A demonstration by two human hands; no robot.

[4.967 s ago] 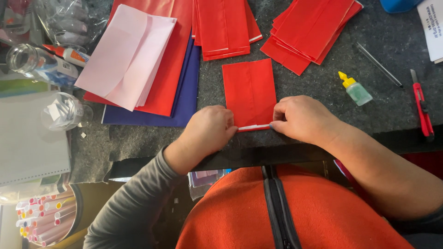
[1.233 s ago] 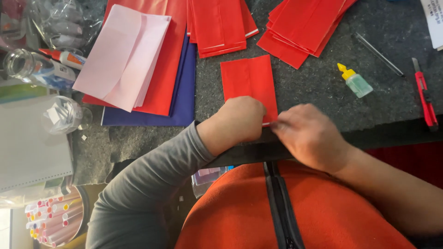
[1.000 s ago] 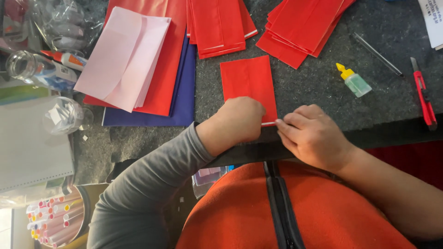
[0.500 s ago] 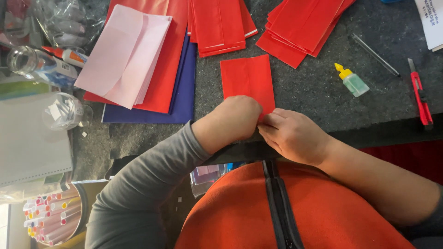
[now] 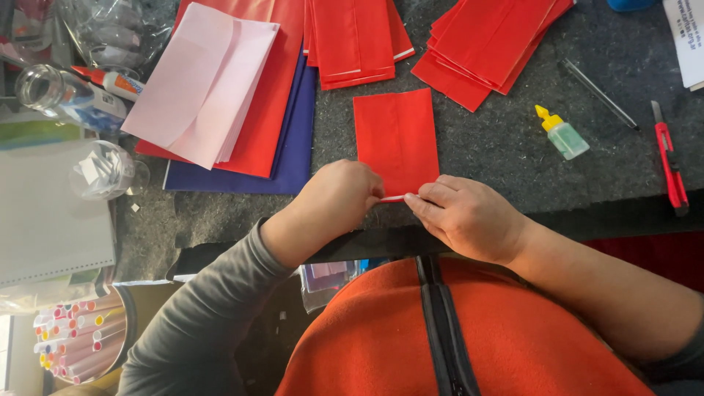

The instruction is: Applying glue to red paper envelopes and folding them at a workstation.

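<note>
A folded red paper packet [image 5: 396,139] lies on the dark felt mat [image 5: 499,154] in front of me. My left hand [image 5: 334,199] and my right hand [image 5: 466,216] both pinch its near edge, where a thin white strip of the fold shows between my fingertips. The near end of the packet is partly hidden under my fingers.
Two stacks of red packets [image 5: 356,37] [image 5: 488,40] lie at the back. Pink, red and blue sheets [image 5: 220,95] sit at left. A small glue bottle [image 5: 561,133], a thin rod [image 5: 598,93] and a red cutter [image 5: 669,165] lie at right. Jars [image 5: 55,92] and a cup of pens [image 5: 77,341] stand at left.
My right hand has slid along the packet's near edge toward the left hand and back a little to the right. The left hand has stayed on that edge.
</note>
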